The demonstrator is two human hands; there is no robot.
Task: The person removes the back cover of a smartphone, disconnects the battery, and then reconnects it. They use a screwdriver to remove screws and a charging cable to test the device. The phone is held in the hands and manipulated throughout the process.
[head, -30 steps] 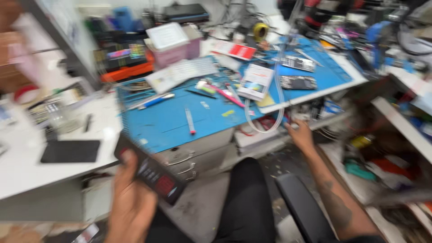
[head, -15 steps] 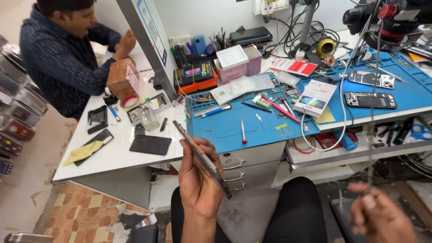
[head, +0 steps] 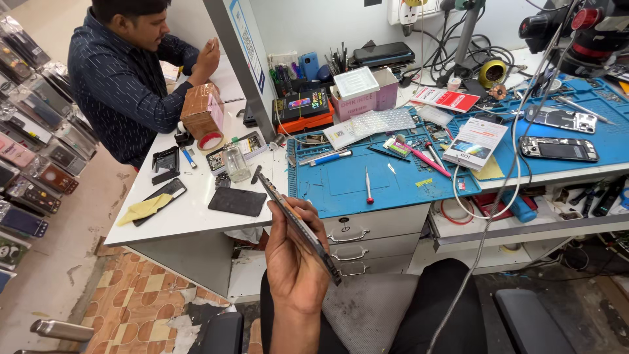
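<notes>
My left hand [head: 295, 262] is raised in front of me and holds a thin dark phone [head: 296, 220] edge-on, its long side tilted up toward the left. Its upper end reaches over the front of the white desk [head: 190, 216]. The blue work mat [head: 354, 180] lies just beyond it, with a small red-handled screwdriver [head: 369, 185] on it. My right hand is out of view. My dark trousers [head: 432, 308] fill the lower middle.
Another person in a dark shirt [head: 124, 78] sits at the far left of the desk. A black phone panel [head: 237, 201], a yellow cloth [head: 144, 208], a small glass bottle [head: 237, 164], opened phones [head: 558, 148] and tool boxes [head: 301, 108] lie around. Grey drawers [head: 367, 236] sit under the mat.
The view has swung left and steadied. My left hand has turned the phone from face-on to edge-on and lifted it. My right hand, low at the right before, has left the view.
</notes>
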